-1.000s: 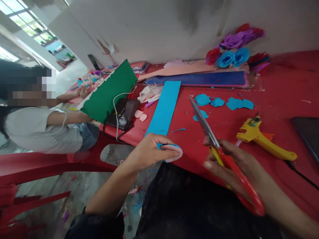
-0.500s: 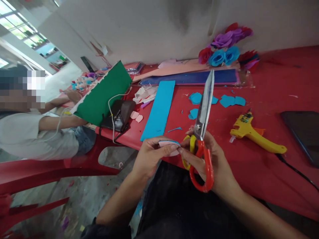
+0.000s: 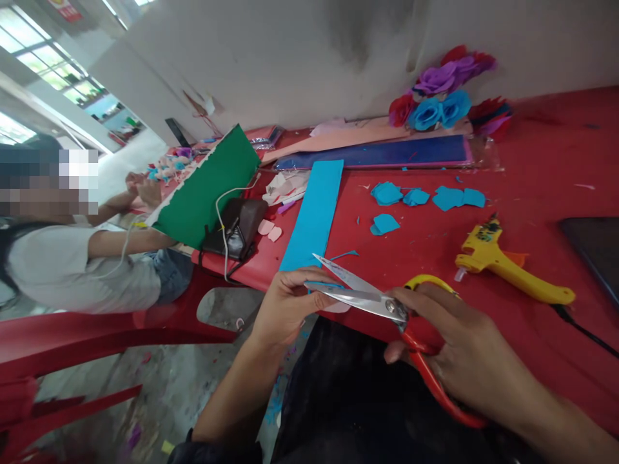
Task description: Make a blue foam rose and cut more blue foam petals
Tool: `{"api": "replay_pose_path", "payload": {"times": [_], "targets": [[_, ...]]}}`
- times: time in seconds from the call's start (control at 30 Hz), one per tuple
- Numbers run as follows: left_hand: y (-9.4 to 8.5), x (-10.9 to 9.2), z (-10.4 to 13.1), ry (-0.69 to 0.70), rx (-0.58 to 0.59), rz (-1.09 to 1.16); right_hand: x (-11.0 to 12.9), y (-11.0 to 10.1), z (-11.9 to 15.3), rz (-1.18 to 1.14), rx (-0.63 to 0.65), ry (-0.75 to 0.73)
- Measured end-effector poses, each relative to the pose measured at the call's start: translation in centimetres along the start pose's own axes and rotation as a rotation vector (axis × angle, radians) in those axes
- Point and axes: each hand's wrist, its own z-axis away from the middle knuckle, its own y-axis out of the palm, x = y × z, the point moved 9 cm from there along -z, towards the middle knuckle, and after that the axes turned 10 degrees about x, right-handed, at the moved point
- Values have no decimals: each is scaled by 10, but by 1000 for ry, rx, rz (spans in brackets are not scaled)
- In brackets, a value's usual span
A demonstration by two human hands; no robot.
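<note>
My right hand [image 3: 464, 348] grips a pair of scissors [image 3: 370, 301] by its red and yellow handles. The blades are parted and point left, reaching across the fingers of my left hand [image 3: 287, 306]. Pinched in my left hand are small pieces of pink and blue paper [image 3: 338, 308], largely covered by the blades and fingers. Just beyond lies a long blue paper strip [image 3: 314, 212] on the red table [image 3: 527, 174]. Several blue paper petals [image 3: 385, 193] rest to its right.
A yellow glue gun [image 3: 507, 264] and a dark phone [image 3: 592, 251] lie at the right. Paper flowers [image 3: 440, 96] stand by the wall. A black pouch [image 3: 235, 225], a green sheet [image 3: 207, 187] and a white cable are at the left, where another person [image 3: 116, 258] sits.
The scissors have swung from upright to pointing left, and their blades have opened over my left hand. My right hand has moved right, away from the paper pieces it was touching.
</note>
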Motion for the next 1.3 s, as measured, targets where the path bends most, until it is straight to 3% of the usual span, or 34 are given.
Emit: {"api": "replay_pose_path", "payload": {"times": [0.47,0.77,1.1,1.2,1.3], "targets": [[-1,2,-1,17,49,66,-1,4,1,-30,39,-36],[0,7,0,-60,44,128,-6,11,2,-155,163,26],[5,6,1,-127,103,89,-8,1,7,-34,215,-10],[6,4,-1,-153,60,56,-13,3,7,-133,212,64],[2,9,-4,-212,-8,66,-26,4,4,-68,131,226]]}}
